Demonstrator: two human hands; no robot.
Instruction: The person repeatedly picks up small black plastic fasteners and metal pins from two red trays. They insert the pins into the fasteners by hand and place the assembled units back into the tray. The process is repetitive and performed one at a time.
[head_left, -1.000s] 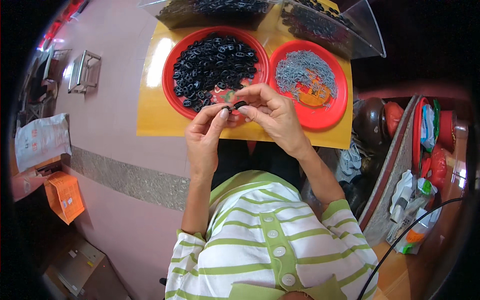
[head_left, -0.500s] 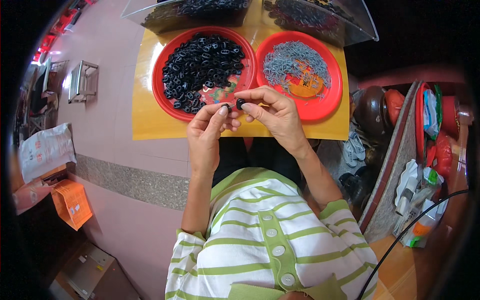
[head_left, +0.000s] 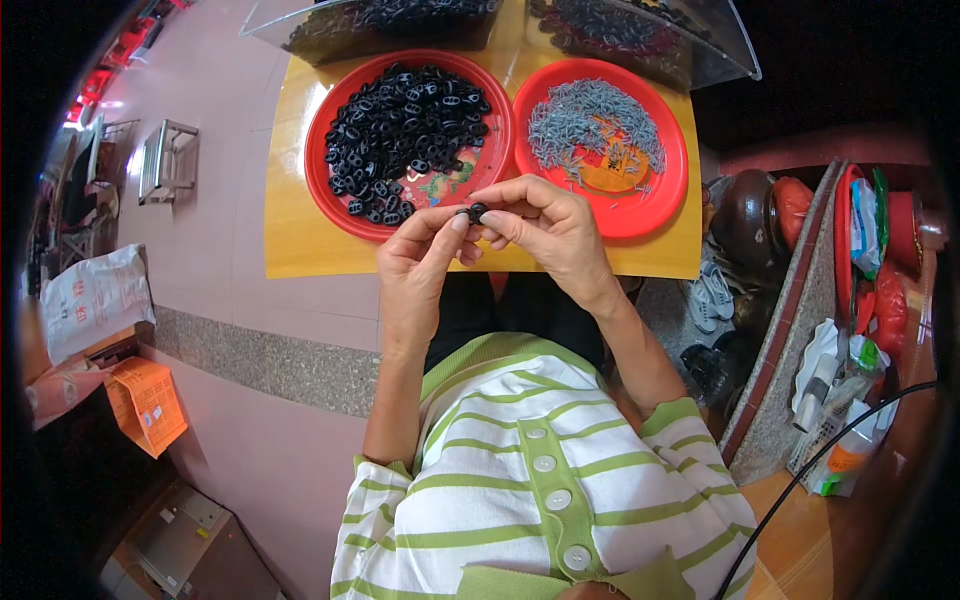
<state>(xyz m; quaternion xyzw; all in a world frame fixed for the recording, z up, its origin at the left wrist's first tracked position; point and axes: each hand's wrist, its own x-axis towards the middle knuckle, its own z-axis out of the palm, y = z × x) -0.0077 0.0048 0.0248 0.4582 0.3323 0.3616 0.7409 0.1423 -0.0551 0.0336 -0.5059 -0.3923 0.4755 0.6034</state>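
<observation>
Above the near edge of the yellow table, my left hand (head_left: 420, 255) and my right hand (head_left: 545, 228) meet fingertip to fingertip. Each is closed in a pinch on a small black plastic piece (head_left: 478, 211); the pieces touch, and the fingers partly hide them. Just beyond my left hand, a red round tray (head_left: 313, 150) holds a heap of black two-holed plastic pieces (head_left: 410, 115). Beyond my right hand, a second red tray (head_left: 672, 185) carries a pile of small grey screws (head_left: 575, 115).
Clear plastic bins (head_left: 400, 20) of black pieces stand along the far side of the yellow table (head_left: 330, 262). A metal stool (head_left: 168, 162) is on the floor at left. To the right, a stone-edged ledge (head_left: 790, 330) holds bags, and a black cable (head_left: 800, 470) hangs nearby.
The two black pieces, apart half a second ago, have come together as my fingertips closed the gap between them. The trays look the same.
</observation>
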